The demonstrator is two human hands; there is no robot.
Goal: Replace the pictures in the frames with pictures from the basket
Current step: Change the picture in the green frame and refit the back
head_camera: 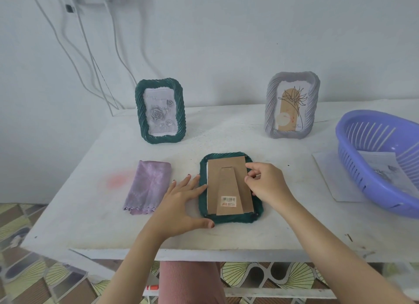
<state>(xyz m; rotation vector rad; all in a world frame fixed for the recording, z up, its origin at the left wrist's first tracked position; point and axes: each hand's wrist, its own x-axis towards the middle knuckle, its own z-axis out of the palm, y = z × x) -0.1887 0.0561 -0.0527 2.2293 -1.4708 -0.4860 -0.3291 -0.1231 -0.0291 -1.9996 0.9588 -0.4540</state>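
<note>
The face-down green frame (pixel 229 218) is laid flat on the table (pixel 226 136) between the hands, its cardboard backing (pixel 226 174) turned upward. The left hand (pixel 181 201) is spread flat, with fingertips set against the frame's left edge, while the backing's right edge is pinched by the curled fingers of the right hand (pixel 269 186). A purple basket (pixel 362 179) holding a picture (pixel 381 165) is placed right of the right hand, a folded cloth (pixel 149 186) is placed left of the left hand, and an upright green frame (pixel 140 113) and an upright grey frame (pixel 271 108) are stood beyond both hands.
</note>
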